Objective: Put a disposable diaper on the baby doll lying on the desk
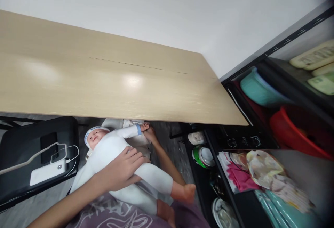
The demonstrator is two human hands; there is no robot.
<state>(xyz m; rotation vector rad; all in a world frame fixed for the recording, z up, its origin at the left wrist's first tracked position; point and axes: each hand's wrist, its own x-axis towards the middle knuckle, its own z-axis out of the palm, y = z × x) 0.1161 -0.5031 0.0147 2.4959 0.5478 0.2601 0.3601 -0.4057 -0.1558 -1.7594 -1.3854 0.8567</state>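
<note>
A baby doll [111, 149] in a white bodysuit and a white headband with blue lettering lies face up across my lap. Its head is to the left and its bare feet point to the lower right. My left hand [124, 167] is closed over the doll's hip and upper thigh, thumb apart from the fingers. Beside the table edge, my right hand [149, 133] is closed at the doll's small hand, below the blue cuff. Some of the right fingers are hidden. Pale cloth [135, 139] lies behind the doll's outstretched arm.
A wooden tabletop [109, 89] overhangs the doll. At left, a white power bank [48, 172] with a cable rests on a black chair [23, 144]. Black shelving on the right holds a teal basin [261, 89], a red basin [294, 130], jars and bagged cloths [266, 165].
</note>
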